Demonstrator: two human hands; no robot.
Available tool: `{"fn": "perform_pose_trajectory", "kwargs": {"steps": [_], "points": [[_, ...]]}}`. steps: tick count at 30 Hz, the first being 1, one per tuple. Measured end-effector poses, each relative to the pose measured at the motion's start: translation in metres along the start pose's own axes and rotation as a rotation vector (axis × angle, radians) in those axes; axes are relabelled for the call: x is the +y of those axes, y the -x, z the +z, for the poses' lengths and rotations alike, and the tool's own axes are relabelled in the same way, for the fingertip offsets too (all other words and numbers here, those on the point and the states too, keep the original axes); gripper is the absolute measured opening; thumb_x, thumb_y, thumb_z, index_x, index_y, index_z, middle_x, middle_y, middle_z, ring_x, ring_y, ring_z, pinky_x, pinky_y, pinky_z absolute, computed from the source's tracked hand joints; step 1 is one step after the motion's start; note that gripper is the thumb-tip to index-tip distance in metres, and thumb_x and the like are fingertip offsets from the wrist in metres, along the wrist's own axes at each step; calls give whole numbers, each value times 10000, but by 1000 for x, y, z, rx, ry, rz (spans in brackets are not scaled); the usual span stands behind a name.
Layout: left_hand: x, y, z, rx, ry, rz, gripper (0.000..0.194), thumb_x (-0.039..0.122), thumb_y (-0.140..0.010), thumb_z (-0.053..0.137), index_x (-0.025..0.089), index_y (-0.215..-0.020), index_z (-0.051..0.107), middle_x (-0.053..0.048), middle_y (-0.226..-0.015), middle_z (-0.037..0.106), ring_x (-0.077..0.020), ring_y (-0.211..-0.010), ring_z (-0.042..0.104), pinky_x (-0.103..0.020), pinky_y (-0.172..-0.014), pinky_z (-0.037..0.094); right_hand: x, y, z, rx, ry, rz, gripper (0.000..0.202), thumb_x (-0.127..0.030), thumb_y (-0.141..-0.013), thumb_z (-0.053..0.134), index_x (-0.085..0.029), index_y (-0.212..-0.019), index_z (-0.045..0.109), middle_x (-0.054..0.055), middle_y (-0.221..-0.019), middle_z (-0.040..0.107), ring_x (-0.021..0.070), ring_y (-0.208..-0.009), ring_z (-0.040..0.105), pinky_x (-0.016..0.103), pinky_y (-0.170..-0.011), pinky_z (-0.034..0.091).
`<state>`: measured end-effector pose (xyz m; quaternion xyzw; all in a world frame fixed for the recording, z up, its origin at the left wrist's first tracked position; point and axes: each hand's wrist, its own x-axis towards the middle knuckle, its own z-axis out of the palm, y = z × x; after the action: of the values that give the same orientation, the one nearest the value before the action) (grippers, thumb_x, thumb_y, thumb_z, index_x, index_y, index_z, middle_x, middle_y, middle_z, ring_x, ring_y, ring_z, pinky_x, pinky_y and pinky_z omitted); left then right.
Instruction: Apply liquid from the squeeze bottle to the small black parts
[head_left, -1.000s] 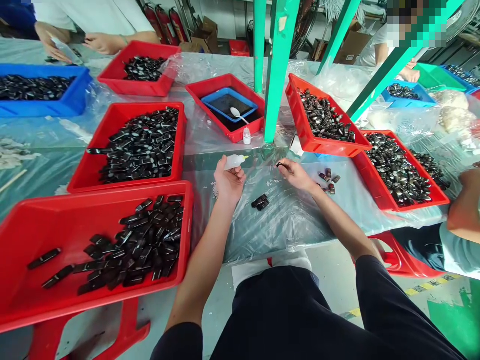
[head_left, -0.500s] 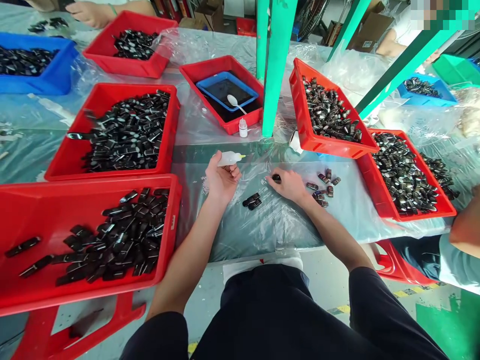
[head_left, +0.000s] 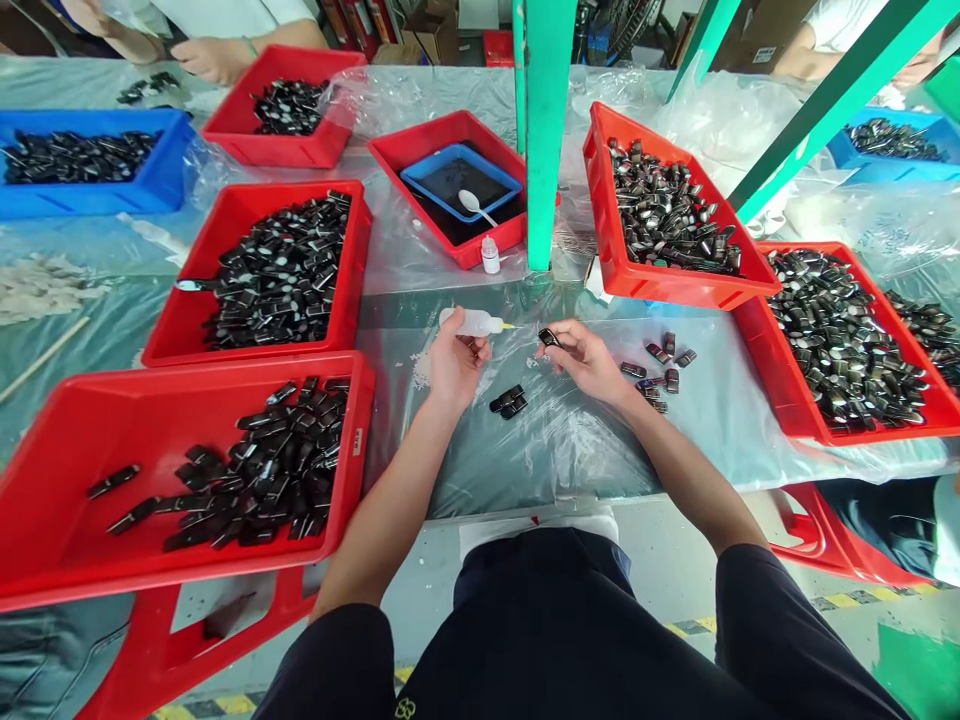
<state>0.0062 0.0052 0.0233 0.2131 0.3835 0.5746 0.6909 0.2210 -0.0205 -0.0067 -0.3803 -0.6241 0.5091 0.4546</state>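
My left hand (head_left: pixel 456 368) is closed round a white squeeze bottle (head_left: pixel 478 322), whose thin yellow tip points right. Just right of that tip, my right hand (head_left: pixel 586 362) pinches a small black part (head_left: pixel 550 338) between thumb and fingers, held above the plastic-covered table (head_left: pixel 555 455). A small cluster of black parts (head_left: pixel 509 402) lies on the sheet between and below the hands. To the right of my right wrist, several loose dark parts (head_left: pixel 658 353) are scattered.
Red bins of black parts stand at left (head_left: pixel 364 260), lower left (head_left: pixel 364 450) and right (head_left: pixel 697 290). Behind are a red bin (head_left: pixel 469 255) holding a blue tray and spoon, a small bottle (head_left: pixel 490 256) and a green post (head_left: pixel 546 150). Other people's hands (head_left: pixel 214 60) show beyond.
My right hand has lifted and turned, bringing the black part up near the bottle's tip. The bottle is now more level in my left hand. The camera view has shifted slightly.
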Motion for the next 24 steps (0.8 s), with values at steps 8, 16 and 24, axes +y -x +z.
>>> {"fn": "perform_pose_trajectory", "kwargs": {"steps": [8,16,24], "points": [[-1,5,4,-4,-8,-17,324,455,-903,760,191,-763,636,22,-609,515,-74,-461,463,-215,-451,369,-10,5,1,-3,77,0,420,-595,-984,662,-208,-1144,696,65,-1015,770,153,-751,635,288,-631,507],[-3,5,2,-12,-33,28,303,437,-879,795,196,-759,656,13,-610,536,-84,-486,482,-218,-461,381,-14,5,2,-12,29,-2,432,-602,-977,675,-206,-1146,714,66,-1007,759,152,-757,631,289,-642,531],[-6,3,-2,-33,-114,80,355,487,-826,826,182,-740,665,17,-577,512,-81,-473,458,-220,-453,373,-13,5,2,15,-5,-5,466,-629,-953,701,-205,-1149,706,51,-956,754,134,-716,606,279,-625,520]]}}
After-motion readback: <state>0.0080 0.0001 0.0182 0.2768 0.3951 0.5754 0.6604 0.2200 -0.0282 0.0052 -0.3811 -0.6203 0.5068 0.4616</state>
